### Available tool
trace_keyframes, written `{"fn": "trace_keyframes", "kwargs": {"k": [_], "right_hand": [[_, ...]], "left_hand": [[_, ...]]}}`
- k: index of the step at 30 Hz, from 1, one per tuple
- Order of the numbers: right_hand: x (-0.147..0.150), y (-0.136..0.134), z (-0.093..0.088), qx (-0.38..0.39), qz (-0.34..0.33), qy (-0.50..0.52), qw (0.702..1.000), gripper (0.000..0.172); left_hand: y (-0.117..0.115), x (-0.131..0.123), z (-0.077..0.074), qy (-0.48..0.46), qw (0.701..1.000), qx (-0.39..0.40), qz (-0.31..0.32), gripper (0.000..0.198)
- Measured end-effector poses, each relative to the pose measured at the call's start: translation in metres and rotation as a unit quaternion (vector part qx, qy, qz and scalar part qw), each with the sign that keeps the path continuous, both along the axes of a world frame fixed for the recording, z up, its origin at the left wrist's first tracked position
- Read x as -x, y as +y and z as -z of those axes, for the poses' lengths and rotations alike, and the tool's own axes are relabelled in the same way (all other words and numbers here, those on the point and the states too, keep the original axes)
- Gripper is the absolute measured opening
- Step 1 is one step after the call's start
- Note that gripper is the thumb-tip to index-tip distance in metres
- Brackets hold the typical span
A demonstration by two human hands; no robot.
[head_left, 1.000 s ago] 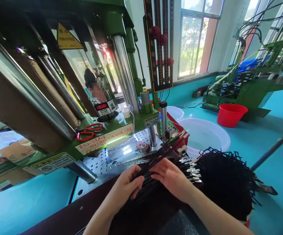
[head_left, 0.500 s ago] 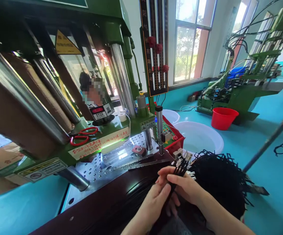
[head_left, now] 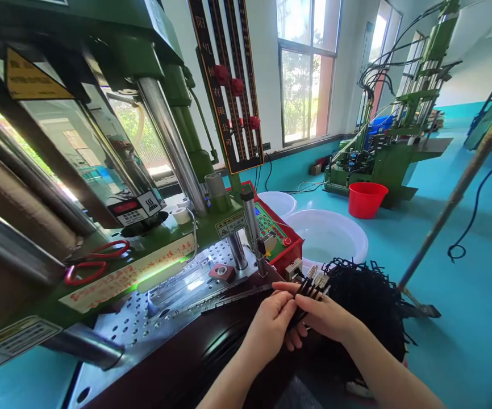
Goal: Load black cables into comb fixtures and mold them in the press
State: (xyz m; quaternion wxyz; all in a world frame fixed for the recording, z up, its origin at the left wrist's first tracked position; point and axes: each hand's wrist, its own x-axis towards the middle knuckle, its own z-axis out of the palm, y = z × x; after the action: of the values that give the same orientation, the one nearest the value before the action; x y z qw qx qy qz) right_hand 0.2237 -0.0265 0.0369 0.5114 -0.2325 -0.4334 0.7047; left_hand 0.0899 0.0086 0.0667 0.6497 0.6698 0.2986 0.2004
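My left hand (head_left: 270, 328) and my right hand (head_left: 325, 316) are closed together round a small bundle of black cables (head_left: 309, 289) whose metal connector tips point up and away from me. The hands hover over the dark brown bench edge (head_left: 178, 363), just right of the machine's perforated steel bed (head_left: 144, 315). A large heap of black cables (head_left: 367, 309) lies immediately right of my right hand. A flat mould strip (head_left: 229, 296) rests on the bed ahead of my left hand.
The green press (head_left: 173, 102) with steel columns fills the left. Red scissors (head_left: 95, 262) lie on its ledge; a red control box (head_left: 276, 236) sits beside it. White basins (head_left: 326, 236), a red bucket (head_left: 366, 199) and another green machine (head_left: 393, 150) stand on the teal floor. A slanted metal pole (head_left: 450, 199) crosses right.
Both hands lifted a small bunch of cables off the bench and drew them together, tips upward. The view swung left-to-right, and the person seen behind the machine is out of sight.
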Motion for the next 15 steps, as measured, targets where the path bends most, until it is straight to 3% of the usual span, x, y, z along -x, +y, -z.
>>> {"fn": "trace_keyframes", "kwargs": {"k": [2, 6, 10, 13, 15], "right_hand": [[-0.009, 0.002, 0.001, 0.002, -0.008, -0.008, 1.000, 0.055], [-0.010, 0.004, 0.002, -0.006, 0.041, -0.018, 0.999, 0.038], [0.007, -0.002, 0.007, -0.015, -0.051, -0.120, 0.991, 0.036], [0.017, 0.000, 0.008, 0.003, -0.116, -0.138, 0.984, 0.043], [0.020, 0.009, 0.004, -0.005, -0.081, -0.095, 0.992, 0.050]], "left_hand": [[-0.005, -0.003, 0.008, -0.011, 0.999, 0.034, -0.004, 0.029], [-0.025, 0.003, 0.043, -0.053, 0.988, 0.119, -0.079, 0.034], [-0.049, 0.015, 0.074, -0.160, 0.952, 0.258, -0.030, 0.060], [-0.058, 0.019, 0.079, -0.202, 0.937, 0.283, -0.042, 0.051], [-0.059, 0.019, 0.077, -0.201, 0.937, 0.276, -0.077, 0.039]]}}
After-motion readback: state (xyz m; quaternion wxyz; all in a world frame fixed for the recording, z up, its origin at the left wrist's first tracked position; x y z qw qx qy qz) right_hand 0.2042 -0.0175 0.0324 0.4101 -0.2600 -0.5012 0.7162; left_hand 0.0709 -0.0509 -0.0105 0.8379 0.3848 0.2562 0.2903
